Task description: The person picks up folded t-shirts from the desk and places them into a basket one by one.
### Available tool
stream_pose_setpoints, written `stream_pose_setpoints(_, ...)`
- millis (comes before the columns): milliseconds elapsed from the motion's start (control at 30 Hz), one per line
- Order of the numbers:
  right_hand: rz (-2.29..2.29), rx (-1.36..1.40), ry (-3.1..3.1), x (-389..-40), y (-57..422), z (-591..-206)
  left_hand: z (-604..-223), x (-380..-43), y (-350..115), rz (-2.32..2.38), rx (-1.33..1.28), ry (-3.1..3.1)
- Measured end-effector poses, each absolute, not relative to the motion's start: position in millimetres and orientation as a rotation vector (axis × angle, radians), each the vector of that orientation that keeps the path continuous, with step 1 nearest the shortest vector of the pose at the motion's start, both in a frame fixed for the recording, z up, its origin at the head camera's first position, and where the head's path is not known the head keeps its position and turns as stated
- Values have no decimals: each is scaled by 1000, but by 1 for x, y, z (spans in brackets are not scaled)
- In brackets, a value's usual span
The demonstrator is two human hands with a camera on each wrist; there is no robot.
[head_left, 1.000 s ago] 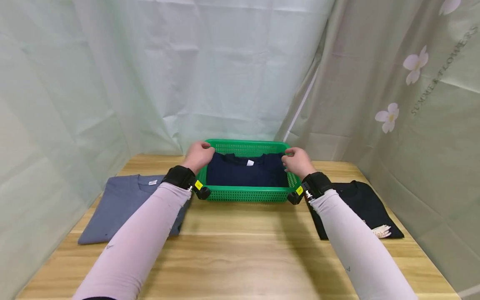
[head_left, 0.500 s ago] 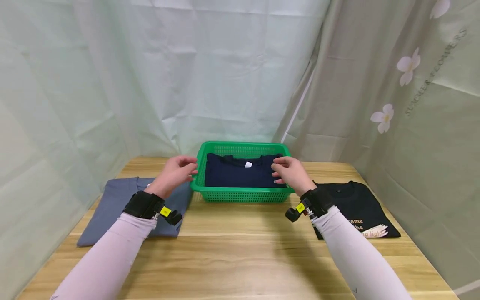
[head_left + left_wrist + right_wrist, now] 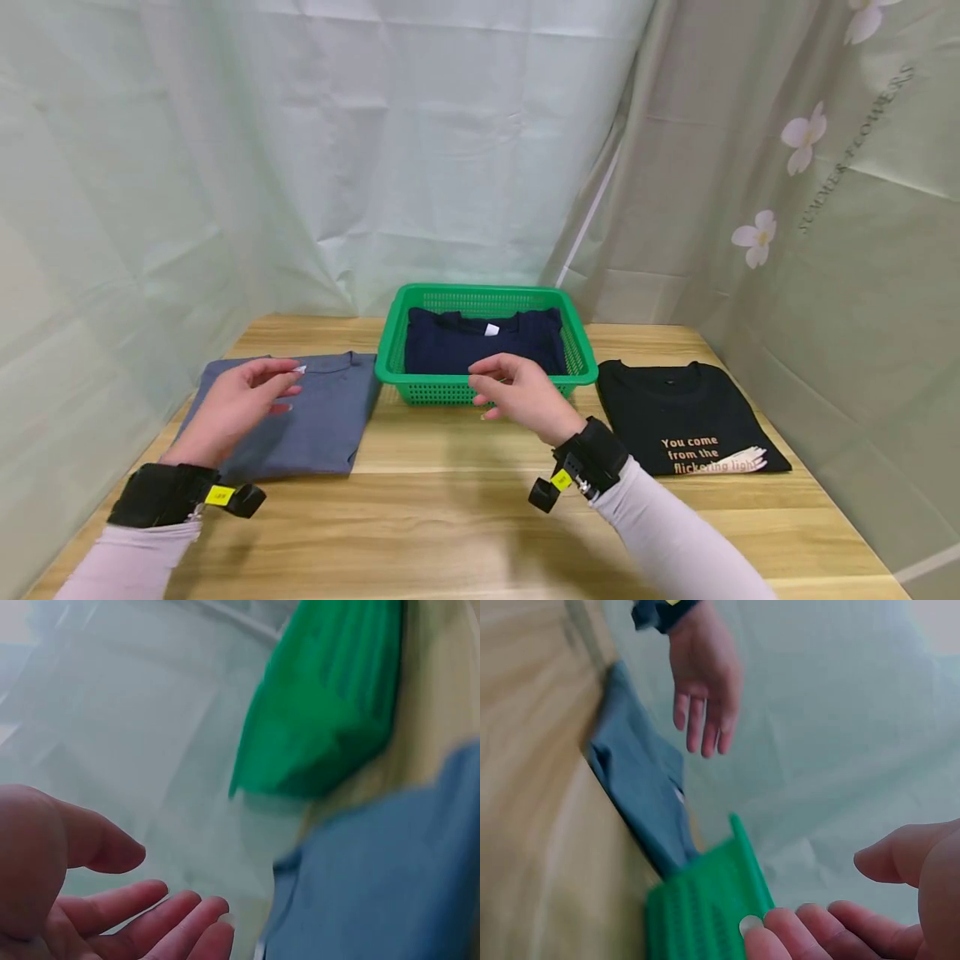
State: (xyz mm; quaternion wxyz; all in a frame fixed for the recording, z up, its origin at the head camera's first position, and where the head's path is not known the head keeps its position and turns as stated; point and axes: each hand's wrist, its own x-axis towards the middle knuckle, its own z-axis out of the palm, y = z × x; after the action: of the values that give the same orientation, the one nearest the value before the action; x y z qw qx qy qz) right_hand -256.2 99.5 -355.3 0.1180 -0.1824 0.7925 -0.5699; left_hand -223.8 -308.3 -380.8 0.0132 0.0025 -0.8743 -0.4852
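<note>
"Where are the hands, and what do they hold?"

"On my screens, the person's left hand (image 3: pixel 236 412) hangs over the folded grey-blue shirt (image 3: pixel 318 429). Its fingers are loosely bent, thumb spaced apart, nothing held. The right hand (image 3: pixel 529 402) is in front of the green basket (image 3: pixel 431 393), equally relaxed and empty. Whether a fingertip brushes the basket, I cannot tell."

"And the clothes?"

"The grey-blue shirt lies flat on the wooden table (image 3: pixel 405 533), left of the basket. A navy shirt (image 3: pixel 450 350) lies folded inside the basket, its white label (image 3: pixel 491 330) showing. A black shirt (image 3: pixel 656 408) with printed words (image 3: pixel 690 452) lies folded on the table, to the right."

"What could go wrong?"

"My worry is the folds. If the left hand pinched only the top layer, I'd expect the grey-blue shirt to fall out of shape. A careless sweep of the right hand could nudge the basket aside, or rumple the navy shirt by dragging across it."

"Count everything for me."

"Three shirts: one in the basket, two on the table. One basket, one table, two hands, two black wristbands (image 3: pixel 592 456)."
</note>
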Motion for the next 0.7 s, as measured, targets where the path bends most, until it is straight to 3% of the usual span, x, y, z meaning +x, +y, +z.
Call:
stream_pose_setpoints(267,-1606,-584,2251,-243,56,-381,-402,-205,-365,-1429,145,-2739)
stream_pose_setpoints(700,-1561,-374,2201,-246,-8,-434,-423,-194,-426,-1035,518,-2866)
